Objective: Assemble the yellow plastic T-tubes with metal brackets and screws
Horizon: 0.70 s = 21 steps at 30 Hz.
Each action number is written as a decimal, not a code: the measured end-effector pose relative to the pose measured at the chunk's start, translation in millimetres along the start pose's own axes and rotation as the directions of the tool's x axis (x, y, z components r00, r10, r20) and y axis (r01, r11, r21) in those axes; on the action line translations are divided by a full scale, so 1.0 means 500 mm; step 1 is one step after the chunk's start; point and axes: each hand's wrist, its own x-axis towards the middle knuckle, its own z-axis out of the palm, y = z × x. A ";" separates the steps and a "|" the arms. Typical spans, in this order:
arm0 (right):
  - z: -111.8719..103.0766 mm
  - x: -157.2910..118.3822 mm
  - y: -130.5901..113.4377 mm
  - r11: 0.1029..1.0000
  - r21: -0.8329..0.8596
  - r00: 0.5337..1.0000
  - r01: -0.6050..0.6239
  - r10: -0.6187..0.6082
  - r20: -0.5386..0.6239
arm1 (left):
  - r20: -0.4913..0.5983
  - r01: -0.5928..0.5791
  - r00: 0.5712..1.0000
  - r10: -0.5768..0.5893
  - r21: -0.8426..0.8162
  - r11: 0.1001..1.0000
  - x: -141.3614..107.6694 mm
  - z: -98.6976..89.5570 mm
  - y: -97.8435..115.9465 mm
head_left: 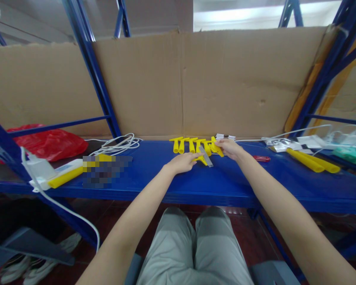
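Observation:
My left hand [180, 163] is closed on a yellow plastic scraper [201, 159], whose flat metal blade [207, 157] slants down to the right. Just to its right, my right hand [230, 149] pinches another yellow scraper-shaped piece [217, 149] near the blue shelf top. Behind my left hand, several yellow T-shaped scraper handles [181, 145] stand side by side in a row. A small stack of flat, light-coloured pieces [224, 136] lies behind my right hand. Fingertips on both hands are partly hidden.
A red handle-like tool [261, 158] lies right of my right hand. Farther right are yellow tubes [307, 160] and silver packets [281, 144]. White cable [118, 145], a red plastic bag [47, 143] and another yellow tube [65, 176] are left. Cardboard [148, 87] walls the back.

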 end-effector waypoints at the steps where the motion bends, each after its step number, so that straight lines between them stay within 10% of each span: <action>1: -0.003 -0.002 -0.001 1.000 0.004 1.000 0.015 -0.015 0.008 | 0.005 0.016 1.000 -0.016 0.000 1.000 0.000 -0.001 0.001; 12: -0.005 -0.003 0.019 0.969 -0.240 0.996 0.056 -0.038 0.081 | 0.024 0.005 1.000 -0.005 0.002 1.000 0.002 0.004 0.001; 21: 0.001 -0.040 0.000 0.717 -0.693 0.983 0.072 0.066 0.170 | 0.074 -0.003 0.997 0.002 0.014 1.000 -0.006 -0.010 0.005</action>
